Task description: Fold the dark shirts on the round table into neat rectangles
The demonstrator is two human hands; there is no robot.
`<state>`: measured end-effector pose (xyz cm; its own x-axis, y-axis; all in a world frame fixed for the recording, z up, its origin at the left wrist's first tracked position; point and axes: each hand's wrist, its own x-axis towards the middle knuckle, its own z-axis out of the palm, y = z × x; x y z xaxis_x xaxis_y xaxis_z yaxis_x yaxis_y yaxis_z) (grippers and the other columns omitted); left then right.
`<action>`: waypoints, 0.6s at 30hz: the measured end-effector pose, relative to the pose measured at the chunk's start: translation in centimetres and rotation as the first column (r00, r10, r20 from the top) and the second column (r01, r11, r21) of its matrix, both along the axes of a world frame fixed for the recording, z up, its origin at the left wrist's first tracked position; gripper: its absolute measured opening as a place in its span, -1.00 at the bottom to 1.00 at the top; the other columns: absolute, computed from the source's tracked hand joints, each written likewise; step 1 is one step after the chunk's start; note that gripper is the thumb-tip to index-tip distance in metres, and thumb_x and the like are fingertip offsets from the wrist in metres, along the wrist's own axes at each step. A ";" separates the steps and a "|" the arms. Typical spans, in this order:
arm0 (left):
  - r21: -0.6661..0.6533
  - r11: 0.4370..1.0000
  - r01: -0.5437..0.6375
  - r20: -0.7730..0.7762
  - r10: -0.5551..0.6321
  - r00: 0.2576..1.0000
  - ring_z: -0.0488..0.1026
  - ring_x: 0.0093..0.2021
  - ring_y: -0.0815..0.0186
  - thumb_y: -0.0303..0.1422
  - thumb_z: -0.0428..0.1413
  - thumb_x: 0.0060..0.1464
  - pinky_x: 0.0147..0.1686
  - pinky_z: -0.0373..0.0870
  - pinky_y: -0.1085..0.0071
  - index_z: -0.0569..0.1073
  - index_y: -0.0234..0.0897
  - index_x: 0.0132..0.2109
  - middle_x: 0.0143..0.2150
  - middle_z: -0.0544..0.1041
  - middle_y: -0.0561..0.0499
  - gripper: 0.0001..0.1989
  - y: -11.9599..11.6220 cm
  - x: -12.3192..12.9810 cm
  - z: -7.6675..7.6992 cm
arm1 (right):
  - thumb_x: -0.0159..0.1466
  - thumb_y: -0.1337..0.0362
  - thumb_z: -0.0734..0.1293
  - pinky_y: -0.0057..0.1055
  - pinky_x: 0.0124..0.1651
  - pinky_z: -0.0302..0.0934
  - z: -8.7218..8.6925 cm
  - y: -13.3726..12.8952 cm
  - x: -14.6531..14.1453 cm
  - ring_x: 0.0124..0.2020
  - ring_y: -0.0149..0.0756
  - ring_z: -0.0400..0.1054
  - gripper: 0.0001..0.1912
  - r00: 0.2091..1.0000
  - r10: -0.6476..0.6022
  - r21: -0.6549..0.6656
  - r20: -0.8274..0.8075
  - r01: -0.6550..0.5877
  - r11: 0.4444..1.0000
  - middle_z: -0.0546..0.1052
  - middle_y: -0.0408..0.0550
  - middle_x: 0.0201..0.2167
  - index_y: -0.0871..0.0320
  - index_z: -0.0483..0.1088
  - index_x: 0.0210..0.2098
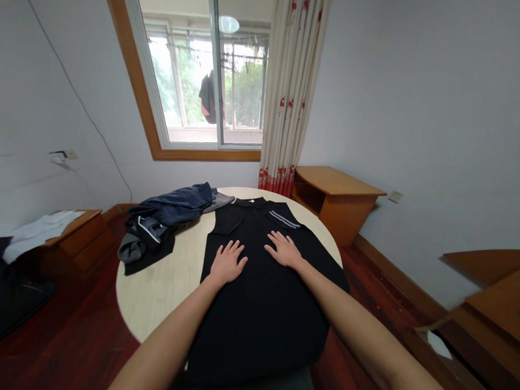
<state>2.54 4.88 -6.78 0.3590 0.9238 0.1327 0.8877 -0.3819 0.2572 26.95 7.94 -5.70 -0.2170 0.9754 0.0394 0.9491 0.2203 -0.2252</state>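
A black polo shirt (264,314) lies spread on a round, pale table (155,295), its collar at the far edge and its lower end at the near edge. Both sleeves are folded inward over the chest, and the right one shows two grey stripes. My left hand (228,261) rests flat on the left part of the chest, fingers apart. On the right part, below the striped sleeve, my right hand (283,249) lies palm down with its fingers spread. Neither hand grips the cloth.
A pile of dark blue, black and grey clothes (170,206) sits at the table's far left. Behind the table are a window and a flowered curtain (288,97). A wooden cabinet (341,198) stands at the back right, a wooden nightstand (85,241) at the left.
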 end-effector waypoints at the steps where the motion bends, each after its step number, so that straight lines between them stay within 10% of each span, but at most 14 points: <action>1: 0.006 1.000 -0.021 -0.003 0.021 1.000 0.00 0.48 0.09 -0.09 -0.13 0.35 0.41 -0.07 -0.05 0.32 -0.08 0.35 0.47 0.16 -0.05 -0.47 -0.2 -0.2 0.1 | 0.47 -0.09 0.03 -0.12 0.46 -0.34 0.0 -0.1 0.0 0.50 -0.17 -0.22 -0.31 1.000 0.002 0.001 -0.002 -0.002 1.000 0.00 0.03 0.49 0.16 0.07 0.44; 8: 0.086 0.883 -0.462 0.014 0.463 0.886 0.22 0.36 -0.08 -0.15 -0.03 0.29 0.27 0.20 -0.02 0.35 -0.40 0.30 0.37 0.30 -0.33 -0.43 1.3 -4.8 0.8 | 0.47 -0.09 0.04 -0.10 0.46 -0.31 -0.2 -0.1 0.0 0.49 -0.15 -0.18 -0.32 1.000 -0.002 0.020 -0.003 0.003 1.000 0.03 0.06 0.48 0.17 0.11 0.42; 18: -0.146 0.880 -0.453 0.324 0.475 0.818 0.57 -0.15 0.16 -0.29 0.19 0.11 -0.18 0.42 0.35 0.38 -0.24 0.26 -0.18 0.61 -0.05 -0.44 2.7 -6.8 1.1 | 0.46 -0.09 0.07 -0.12 0.46 -0.31 -0.4 0.0 0.2 0.49 -0.17 -0.16 -0.32 0.999 -0.010 0.032 -0.034 0.012 0.999 0.07 0.03 0.47 0.16 0.15 0.41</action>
